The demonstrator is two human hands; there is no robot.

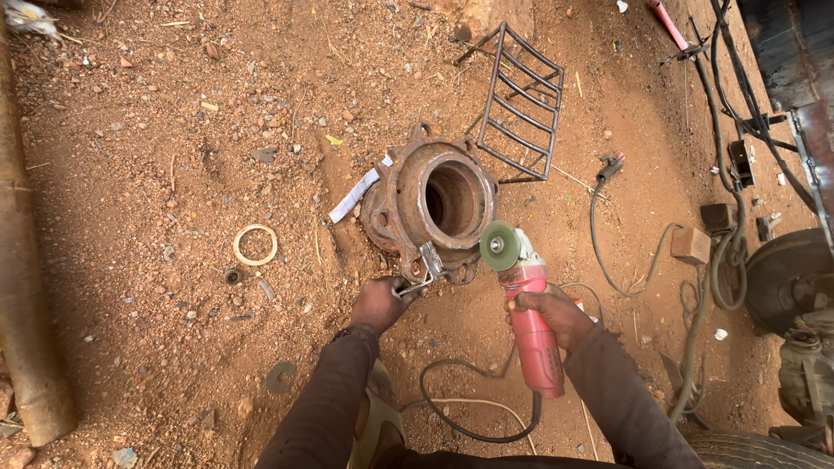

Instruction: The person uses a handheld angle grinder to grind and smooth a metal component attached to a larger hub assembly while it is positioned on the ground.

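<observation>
A rusty round flanged metal housing (pixel 408 193) with a wide bore lies on its side on the red dirt. My left hand (pixel 379 302) grips locking pliers (pixel 424 271) clamped on the housing's lower flange. My right hand (pixel 556 313) holds a red angle grinder (pixel 532 334). Its greenish disc (pixel 499 246) faces the camera, just right of the housing's lower edge. The grinder's black cable (pixel 473 427) loops on the ground by my legs.
A bent steel grille (pixel 521 100) leans behind the housing. A pale ring (pixel 255 245) lies on the dirt at left. A thick rusty pipe (pixel 26 287) runs along the left edge. Cables, a wooden block (pixel 691 245) and a brake drum (pixel 790 278) crowd the right side.
</observation>
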